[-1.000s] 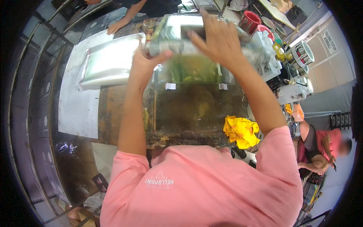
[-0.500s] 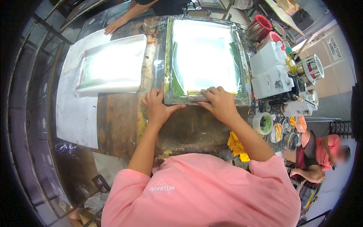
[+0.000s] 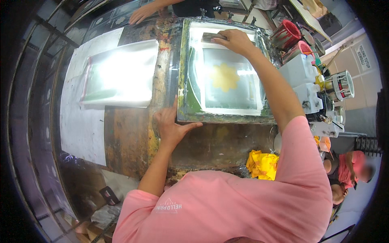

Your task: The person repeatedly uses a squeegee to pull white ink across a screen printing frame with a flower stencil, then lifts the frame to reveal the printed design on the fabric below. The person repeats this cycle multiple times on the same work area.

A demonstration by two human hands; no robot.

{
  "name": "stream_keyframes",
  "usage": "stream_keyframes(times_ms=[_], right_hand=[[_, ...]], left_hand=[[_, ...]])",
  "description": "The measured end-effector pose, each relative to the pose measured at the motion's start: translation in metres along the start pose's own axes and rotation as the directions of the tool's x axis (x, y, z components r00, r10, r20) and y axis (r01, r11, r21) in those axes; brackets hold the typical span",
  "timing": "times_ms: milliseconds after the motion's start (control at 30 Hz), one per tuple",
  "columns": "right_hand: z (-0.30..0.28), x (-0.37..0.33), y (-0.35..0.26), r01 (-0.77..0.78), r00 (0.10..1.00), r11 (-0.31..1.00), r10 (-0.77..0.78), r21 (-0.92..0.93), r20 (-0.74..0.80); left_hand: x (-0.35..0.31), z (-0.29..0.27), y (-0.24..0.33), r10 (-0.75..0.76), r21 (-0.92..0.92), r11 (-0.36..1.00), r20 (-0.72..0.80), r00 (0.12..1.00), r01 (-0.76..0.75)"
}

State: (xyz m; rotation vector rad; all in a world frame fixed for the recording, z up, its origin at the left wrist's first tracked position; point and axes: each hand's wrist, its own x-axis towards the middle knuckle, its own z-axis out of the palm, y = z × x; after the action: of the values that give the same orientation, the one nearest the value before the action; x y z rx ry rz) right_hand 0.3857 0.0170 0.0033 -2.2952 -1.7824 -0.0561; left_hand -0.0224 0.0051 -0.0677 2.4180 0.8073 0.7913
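A screen printing frame (image 3: 183, 81) lies on the stained table, hinged at its far side. Through its mesh shows a yellow flower (image 3: 224, 77). My right hand (image 3: 238, 41) is closed on a squeegee (image 3: 209, 37) with a worn grey-brown handle, at the far end of the mesh. At the near left corner, my left hand (image 3: 169, 123) grips the frame, thumb along the front edge and index finger up the left side. The underside of the squeegee is hidden.
A stack of clear plastic sheets (image 3: 121, 75) lies left on white paper (image 3: 81, 133). Ink cans (image 3: 285, 34) and white jugs (image 3: 299, 73) crowd the right. A yellow cloth (image 3: 262, 165) sits near my right arm. A co-worker's hand (image 3: 141, 14) rests across the table; another person (image 3: 350, 168) sits right.
My right hand has carried the squeegee from the frame's near edge to its far end. The yellow flower now shows. The co-worker's hand has shifted away and right; my left hand stays.
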Motion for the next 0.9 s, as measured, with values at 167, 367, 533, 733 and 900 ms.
stream_keyframes(times_ms=[167,367,533,733,900], right_hand=[[0.030,-0.050,-0.020,-0.021,0.987,0.997,0.009,-0.073,-0.160],[0.000,-0.174,-0.107,-0.028,0.998,0.999,0.026,-0.039,-0.050],[-0.042,-0.223,-0.154,-0.052,0.998,0.999,0.052,0.005,-0.043],[-0.107,-0.196,-0.166,0.007,0.875,0.976,-0.111,-0.217,-0.470],[-0.163,-0.134,-0.145,-0.021,0.771,0.964,-0.154,-0.266,-0.619]], left_hand=[[-0.002,-0.005,0.007,-0.064,0.002,0.998,0.065,0.996,0.064],[-0.007,-0.002,0.004,-0.048,0.023,0.999,0.040,0.998,0.047],[-0.001,-0.006,0.007,0.037,0.002,0.999,-0.011,0.999,-0.037],[0.052,-0.034,0.072,-0.228,-0.705,0.706,-0.143,0.963,0.062],[0.083,-0.048,0.082,0.032,-0.434,0.887,-0.285,0.958,-0.159]])
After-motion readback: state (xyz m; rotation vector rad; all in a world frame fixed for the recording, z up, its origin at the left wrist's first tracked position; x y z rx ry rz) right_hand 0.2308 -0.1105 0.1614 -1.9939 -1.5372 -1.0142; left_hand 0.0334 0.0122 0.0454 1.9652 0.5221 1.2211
